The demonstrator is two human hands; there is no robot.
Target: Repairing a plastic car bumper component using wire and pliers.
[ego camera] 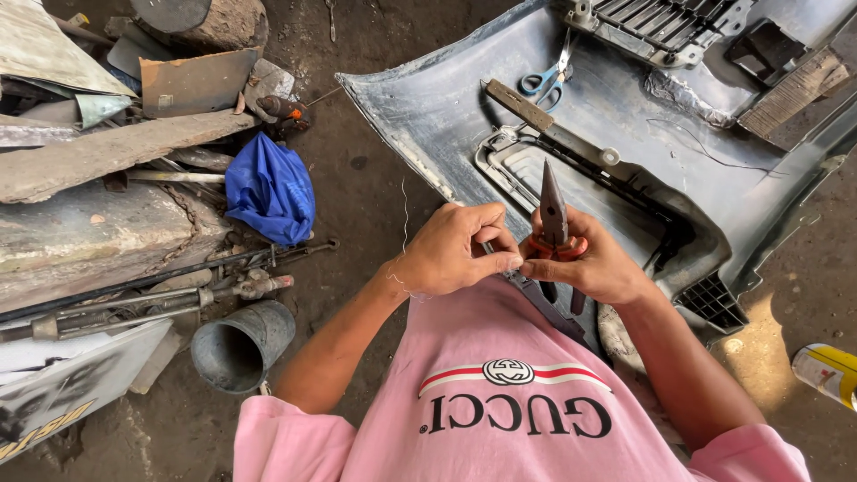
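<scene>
Pink-shirted person's right hand (594, 268) grips pliers (553, 214) while left hand (451, 250) pinches thin wire (404, 214) just beside; keeping it taut seems wise.

Two hands, left (451, 250) and right (594, 268) | one pair of pliers (553, 214) | one pair of blue-handled scissors (549, 78) | one grey bumper panel (446, 107) | one blue bag (270, 189) | one metal funnel (241, 346) | one spray can (828, 373)

Red-handled needle-nose pliers (554, 223), tip up, beside thin pale wire (404, 223), above grey bumper (464, 116).
</scene>
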